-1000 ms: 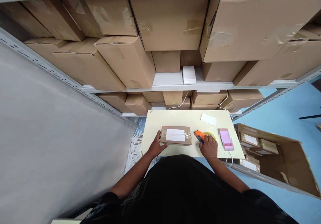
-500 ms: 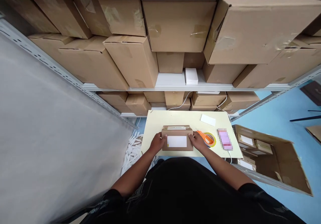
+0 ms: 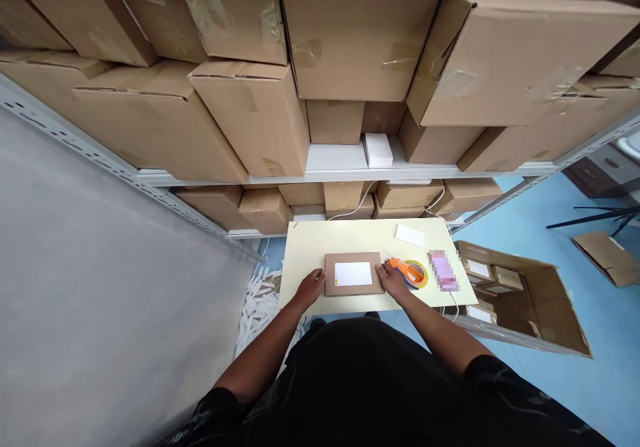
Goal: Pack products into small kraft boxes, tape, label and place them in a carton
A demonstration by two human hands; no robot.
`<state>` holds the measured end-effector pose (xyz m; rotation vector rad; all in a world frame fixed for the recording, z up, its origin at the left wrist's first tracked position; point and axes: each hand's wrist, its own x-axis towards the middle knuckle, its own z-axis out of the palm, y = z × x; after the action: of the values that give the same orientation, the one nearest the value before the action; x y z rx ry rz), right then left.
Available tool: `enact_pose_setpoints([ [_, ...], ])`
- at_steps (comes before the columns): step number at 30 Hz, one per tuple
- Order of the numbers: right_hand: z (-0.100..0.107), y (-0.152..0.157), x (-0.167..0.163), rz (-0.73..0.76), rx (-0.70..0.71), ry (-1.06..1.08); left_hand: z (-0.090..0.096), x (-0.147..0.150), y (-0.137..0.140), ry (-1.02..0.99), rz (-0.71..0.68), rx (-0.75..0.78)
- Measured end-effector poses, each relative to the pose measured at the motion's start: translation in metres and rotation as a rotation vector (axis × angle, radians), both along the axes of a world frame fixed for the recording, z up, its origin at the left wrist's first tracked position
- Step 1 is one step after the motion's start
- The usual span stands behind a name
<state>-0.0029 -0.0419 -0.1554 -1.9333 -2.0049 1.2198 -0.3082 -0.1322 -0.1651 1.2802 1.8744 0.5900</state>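
Note:
A small cardboard box (image 3: 355, 291) lies flat on the cream table (image 3: 330, 237), a white label (image 3: 353, 274) on its upper face. My left hand (image 3: 311, 288) is at the box's left side, its fingertips against the edge. At the right side, my right hand (image 3: 392, 281) grips the box with the thumb by the top edge. Just beyond that hand lies an orange tape dispenser (image 3: 407, 270) with a roll of yellowish tape, partly covered by my fingers.
A white card (image 3: 410, 235) and a blurred-out pink phone-like item (image 3: 443, 271) lie on the table's right. Beside it stands a large open carton (image 3: 550, 300) holding several labelled boxes. Shelves (image 3: 340, 158) of cardboard boxes rise behind. White scraps (image 3: 255, 310) litter the floor at left.
The box has tipped down from a tilted position to lie flat, its labelled face up. My left thumb has come off its face. The view has shifted slightly.

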Motion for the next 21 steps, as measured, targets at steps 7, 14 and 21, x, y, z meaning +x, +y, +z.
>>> enact_pose_setpoints([
  [7,-0.021,-0.016,0.061,-0.034,0.330,-0.443,0.022,-0.011,-0.015,0.048,-0.027,0.262],
  [14,-0.046,0.007,0.079,0.033,0.272,-0.467,0.083,0.051,0.041,0.058,-0.295,0.367],
  [21,-0.018,-0.008,0.118,-0.200,0.125,0.318,0.089,0.148,0.121,-0.157,-0.389,0.114],
])
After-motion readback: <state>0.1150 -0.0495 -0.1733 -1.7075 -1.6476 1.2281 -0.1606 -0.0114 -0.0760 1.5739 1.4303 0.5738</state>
